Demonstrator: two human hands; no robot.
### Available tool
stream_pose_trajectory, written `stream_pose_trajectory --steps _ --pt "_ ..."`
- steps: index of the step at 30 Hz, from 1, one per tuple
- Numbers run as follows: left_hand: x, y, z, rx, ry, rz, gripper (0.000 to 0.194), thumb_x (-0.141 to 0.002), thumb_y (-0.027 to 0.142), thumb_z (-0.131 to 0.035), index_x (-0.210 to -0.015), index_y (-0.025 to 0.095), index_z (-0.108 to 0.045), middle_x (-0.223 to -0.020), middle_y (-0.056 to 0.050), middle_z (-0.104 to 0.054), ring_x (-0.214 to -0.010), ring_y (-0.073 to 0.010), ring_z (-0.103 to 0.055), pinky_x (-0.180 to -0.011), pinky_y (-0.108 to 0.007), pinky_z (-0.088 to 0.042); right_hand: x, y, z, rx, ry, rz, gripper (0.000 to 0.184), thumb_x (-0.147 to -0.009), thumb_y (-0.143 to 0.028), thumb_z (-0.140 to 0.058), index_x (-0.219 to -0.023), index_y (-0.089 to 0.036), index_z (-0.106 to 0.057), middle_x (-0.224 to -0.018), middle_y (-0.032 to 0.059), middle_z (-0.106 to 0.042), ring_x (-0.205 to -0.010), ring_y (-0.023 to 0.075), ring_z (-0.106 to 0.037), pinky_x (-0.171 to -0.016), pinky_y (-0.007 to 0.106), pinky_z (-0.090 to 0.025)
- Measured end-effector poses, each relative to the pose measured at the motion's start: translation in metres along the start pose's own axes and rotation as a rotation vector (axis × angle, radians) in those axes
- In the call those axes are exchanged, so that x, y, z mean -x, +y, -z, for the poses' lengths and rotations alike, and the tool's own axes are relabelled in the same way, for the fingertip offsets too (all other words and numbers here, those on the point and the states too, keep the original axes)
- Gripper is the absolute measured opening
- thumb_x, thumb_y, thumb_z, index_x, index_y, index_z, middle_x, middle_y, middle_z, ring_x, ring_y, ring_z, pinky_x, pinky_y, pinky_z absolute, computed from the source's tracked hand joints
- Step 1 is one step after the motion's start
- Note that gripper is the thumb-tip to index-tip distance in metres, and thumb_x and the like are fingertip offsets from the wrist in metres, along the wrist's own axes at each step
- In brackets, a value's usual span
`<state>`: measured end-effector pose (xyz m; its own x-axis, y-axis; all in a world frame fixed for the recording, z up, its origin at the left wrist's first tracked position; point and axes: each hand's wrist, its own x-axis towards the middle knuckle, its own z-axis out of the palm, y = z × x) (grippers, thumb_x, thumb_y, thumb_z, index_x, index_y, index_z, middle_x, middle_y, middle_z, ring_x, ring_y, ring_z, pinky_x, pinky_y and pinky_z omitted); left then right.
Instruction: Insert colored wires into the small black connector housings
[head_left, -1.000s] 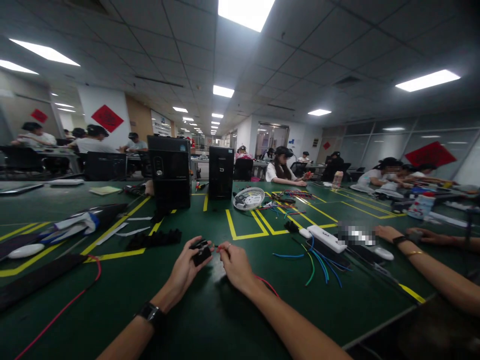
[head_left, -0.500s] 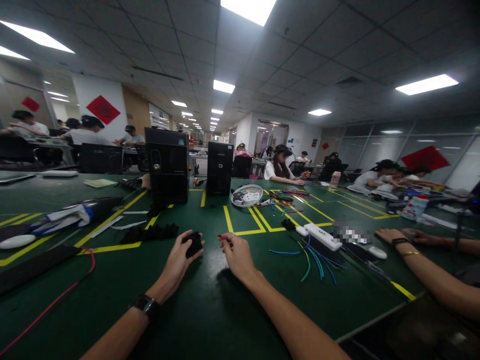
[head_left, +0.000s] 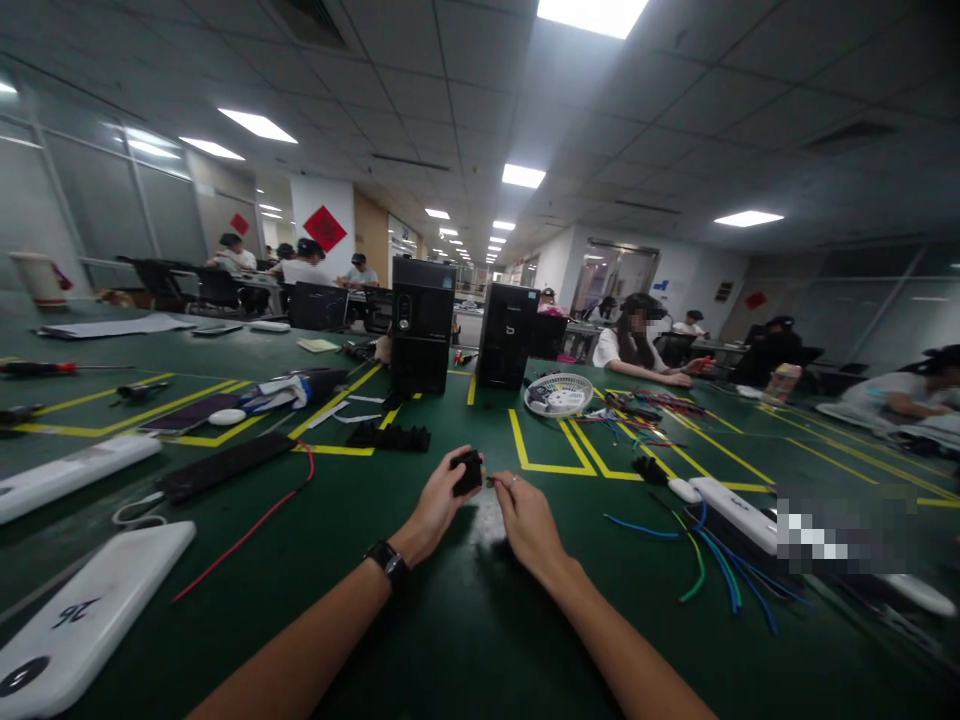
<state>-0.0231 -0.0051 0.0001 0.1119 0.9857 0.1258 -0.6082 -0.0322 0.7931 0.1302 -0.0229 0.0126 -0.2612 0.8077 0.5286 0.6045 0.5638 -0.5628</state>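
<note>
The left hand [head_left: 439,503] is gripping a black block [head_left: 468,473] between thumb and fingers, holding it up over the green counter [head_left: 480,650]. The right hand [head_left: 531,517] is pinching a small piece [head_left: 491,481], too tiny to identify, just beside the block, and a narrow gap is separating the two. Since only fingertips are securing that piece, a loosening pinch could let it drop and roll out of sight. The block could twist if the hands are bumping each other. Blue wires [head_left: 727,575] are lying loose beyond the right forearm, so a wide elbow swing could scatter them.
</note>
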Motion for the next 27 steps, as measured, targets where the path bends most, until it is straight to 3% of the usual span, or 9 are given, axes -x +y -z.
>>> stream_pose_trajectory --steps 3,6,10,12,14,16,18,27 --pt "0.0 -0.003 0.0 -0.043 -0.01 -0.031 0.034 -0.086 0.026 -0.053 -0.12 0.021 -0.05 -0.126 -0.012 -0.055 -0.108 -0.0212 -0.057 -0.096 -0.04 -0.042 0.001 -0.006 0.0 -0.129 -0.002 0.027 0.028 -0.096 -0.028 -0.034 -0.101 -0.021 -0.061 -0.077 0.0026 -0.061 -0.074 0.0161 -0.057 -0.069 0.026 -0.04" --pt "-0.002 -0.002 0.003 -0.155 0.079 -0.092 0.034 -0.087 0.029 -0.052 -0.121 0.023 -0.05 -0.129 -0.01 -0.054 -0.113 -0.0207 -0.054 -0.097 -0.038 -0.04 -0.001 -0.016 0.008 -0.3 0.064 -0.007 0.026 -0.095 -0.033 -0.036 -0.097 -0.021 -0.059 -0.064 -0.0016 -0.053 -0.057 0.0127 -0.049 -0.062 0.025 -0.038" --pt "-0.008 0.004 0.01 -0.203 0.169 -0.145 0.035 -0.086 0.031 -0.053 -0.121 0.024 -0.05 -0.129 -0.009 -0.053 -0.108 -0.0202 -0.056 -0.091 -0.036 -0.043 -0.011 -0.028 0.022 -0.764 0.227 -0.141 0.021 -0.091 -0.04 -0.046 -0.09 -0.021 -0.053 -0.064 -0.0019 -0.051 -0.058 0.0118 -0.047 -0.059 0.024 -0.037" --pt "-0.01 0.005 0.011 -0.151 0.136 -0.145 0.036 -0.086 0.032 -0.055 -0.12 0.024 -0.05 -0.128 -0.01 -0.054 -0.104 -0.0203 -0.058 -0.087 -0.036 -0.046 -0.014 -0.03 0.024 -1.027 0.095 -0.28 0.022 -0.086 -0.042 -0.054 -0.087 -0.02 -0.051 -0.058 -0.0048 -0.043 -0.05 0.0092 -0.04 -0.05 0.022 -0.032" --pt "-0.009 0.005 0.009 -0.079 0.064 -0.129 0.037 -0.085 0.033 -0.056 -0.12 0.023 -0.049 -0.126 -0.012 -0.055 -0.1 -0.021 -0.06 -0.084 -0.036 -0.047 -0.012 -0.03 0.021 -1.187 -0.14 -0.422 0.025 -0.082 -0.043 -0.058 -0.081 -0.019 -0.048 -0.053 -0.0085 -0.033 -0.042 0.0055 -0.026 -0.042 0.019 -0.022" --pt "-0.006 0.003 0.004 -0.013 -0.014 -0.109 0.038 -0.085 0.033 -0.056 -0.12 0.022 -0.049 -0.123 -0.013 -0.056 -0.098 -0.0215 -0.061 -0.084 -0.037 -0.048 -0.007 -0.031 0.013 -1.21 -0.306 -0.512 0.028 -0.081 -0.044 -0.059 -0.077 -0.019 -0.045 -0.052 -0.0104 -0.028 -0.039 0.0034 -0.018 -0.04 0.018 -0.015" --pt "-0.002 0.002 -0.002 0.033 -0.075 -0.087 0.038 -0.084 0.032 -0.057 -0.12 0.02 -0.05 -0.122 -0.013 -0.057 -0.099 -0.0218 -0.061 -0.087 -0.038 -0.046 -0.002 -0.032 0.004 -1.156 -0.351 -0.538 0.03 -0.081 -0.045 -0.058 -0.075 -0.019 -0.045 -0.051 -0.011 -0.027 -0.038 0.0028 -0.018 -0.038 0.018 -0.015" --pt "0.005 0.003 -0.011 0.07 -0.147 -0.015 0.039 -0.085 0.029 -0.057 -0.122 0.018 -0.048 -0.122 -0.015 -0.057 -0.103 -0.0248 -0.06 -0.092 -0.042 -0.043 0.0 -0.03 -0.001 -0.985 -0.262 -0.542 0.036 -0.077 -0.052 -0.057 -0.076 -0.018 -0.049 -0.048 -0.0111 -0.033 -0.035 0.0029 -0.026 -0.036 0.017 -0.023"
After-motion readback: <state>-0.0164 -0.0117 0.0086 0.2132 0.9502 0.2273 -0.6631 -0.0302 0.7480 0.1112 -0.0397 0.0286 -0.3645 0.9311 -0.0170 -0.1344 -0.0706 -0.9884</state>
